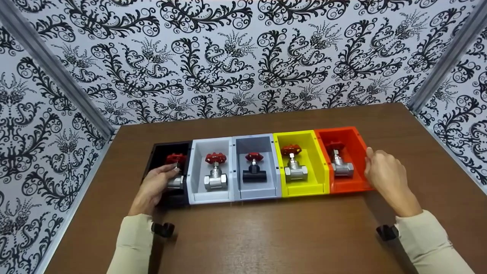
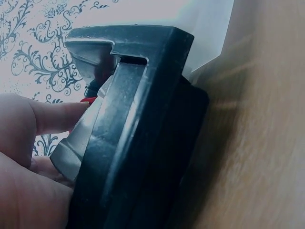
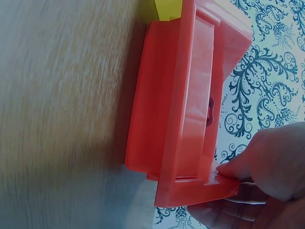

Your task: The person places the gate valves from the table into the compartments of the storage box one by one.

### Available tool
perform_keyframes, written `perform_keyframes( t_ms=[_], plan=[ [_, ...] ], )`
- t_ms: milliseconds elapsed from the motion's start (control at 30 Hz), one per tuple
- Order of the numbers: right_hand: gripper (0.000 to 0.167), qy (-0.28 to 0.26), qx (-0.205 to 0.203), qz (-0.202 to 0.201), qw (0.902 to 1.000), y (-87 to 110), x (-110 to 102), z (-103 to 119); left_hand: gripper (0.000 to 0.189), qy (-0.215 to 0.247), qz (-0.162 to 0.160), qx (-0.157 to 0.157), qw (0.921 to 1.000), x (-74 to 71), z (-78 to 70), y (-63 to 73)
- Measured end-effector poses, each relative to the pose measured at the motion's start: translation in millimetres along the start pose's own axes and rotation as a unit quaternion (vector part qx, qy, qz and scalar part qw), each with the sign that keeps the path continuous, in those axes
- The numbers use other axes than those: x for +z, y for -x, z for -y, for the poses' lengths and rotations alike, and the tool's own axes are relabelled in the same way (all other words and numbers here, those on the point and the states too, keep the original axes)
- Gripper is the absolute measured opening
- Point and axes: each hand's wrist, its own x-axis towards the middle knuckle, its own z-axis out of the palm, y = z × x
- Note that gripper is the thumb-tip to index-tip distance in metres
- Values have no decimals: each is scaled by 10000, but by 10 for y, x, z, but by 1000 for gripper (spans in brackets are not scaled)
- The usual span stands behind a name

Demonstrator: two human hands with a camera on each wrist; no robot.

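Five small bins stand joined in a row; at the left end is the black bin (image 1: 185,198). My left hand (image 1: 154,186) reaches into it, with thumb and fingers pinching a metal valve (image 1: 175,183) with a red handwheel, just under the wheel. The hand hides part of this valve. At the other end, my right hand (image 1: 388,175) grips the outer side wall of the red bin (image 1: 359,152), thumb on the rim and fingers curled outside. A silver valve (image 1: 343,169) with a red handwheel lies inside the red bin.
Between them, the white bin (image 1: 198,152) and the yellow bin (image 1: 321,156) hold silver valves with red handwheels. The grey bin (image 1: 245,142) holds a black-bodied valve (image 1: 254,175). The row sits on a brown wooden table (image 1: 266,236), with patterned walls (image 1: 228,57) behind and at both sides.
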Motion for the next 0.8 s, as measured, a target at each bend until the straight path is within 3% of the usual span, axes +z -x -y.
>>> perform_keyframes(
  t_ms=[800],
  plan=[
    [32, -30, 39, -8, 10000, -2, 2, 2, 51, -365, -97, 26, 9993, 14, -5, 20]
  ],
)
